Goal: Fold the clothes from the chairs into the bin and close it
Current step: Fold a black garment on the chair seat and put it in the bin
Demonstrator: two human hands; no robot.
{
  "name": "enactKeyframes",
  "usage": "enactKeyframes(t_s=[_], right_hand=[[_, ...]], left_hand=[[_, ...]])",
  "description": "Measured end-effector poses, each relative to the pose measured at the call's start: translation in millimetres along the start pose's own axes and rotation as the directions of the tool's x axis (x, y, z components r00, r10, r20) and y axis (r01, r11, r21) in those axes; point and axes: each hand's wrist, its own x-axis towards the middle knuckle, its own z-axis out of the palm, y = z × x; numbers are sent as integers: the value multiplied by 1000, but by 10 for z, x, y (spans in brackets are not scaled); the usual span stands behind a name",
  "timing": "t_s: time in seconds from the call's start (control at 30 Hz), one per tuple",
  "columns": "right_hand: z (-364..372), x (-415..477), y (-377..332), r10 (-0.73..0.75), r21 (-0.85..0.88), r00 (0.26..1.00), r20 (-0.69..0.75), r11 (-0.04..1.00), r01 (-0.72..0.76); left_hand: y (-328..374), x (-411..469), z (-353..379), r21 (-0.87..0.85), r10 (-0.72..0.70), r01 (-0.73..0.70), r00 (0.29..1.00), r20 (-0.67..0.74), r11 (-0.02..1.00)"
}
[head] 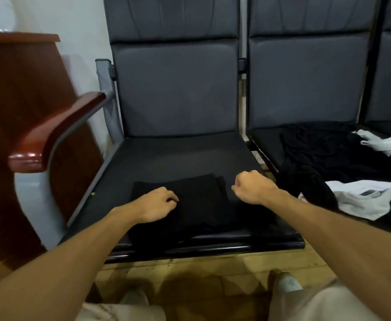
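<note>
A black garment (196,200), partly folded, lies flat on the front of the left chair seat (171,156). My left hand (157,203) rests on its left half, fingers curled and fingertips pinching the cloth. My right hand (253,187) is balled just right of the fold's edge. Its thumb and fingers seem to pinch the dark fabric there, though black cloth on a black seat makes this hard to see. A loose heap of black clothes (324,156) and white clothes (366,200) covers the neighbouring seat. No bin is in view.
A wooden armrest (57,128) on a grey metal frame juts out left of the seat. A brown wooden cabinet (20,93) stands further left. Tall padded chair backs (176,89) rise behind. My feet stand on yellowish floor tiles (189,269) below.
</note>
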Motion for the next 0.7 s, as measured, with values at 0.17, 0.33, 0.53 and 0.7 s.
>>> enactKeyframes(t_s=[0.17,0.33,0.53,0.7], right_hand=[[139,69,-297,41,-64,990,135,997,-33],[185,155,-492,114,-63,959,258,993,-101],[216,194,-608,69,42,947,313,995,-87],[249,200,-646,19,173,986,164,984,-47]], left_hand=[[-363,-61,-103,-38,-174,170,941,-291,985],[-424,-126,-177,115,-520,531,846,-117,839],[-513,-180,-278,-11,-525,528,846,96,849],[-386,-181,-212,-386,-449,402,893,-35,830]])
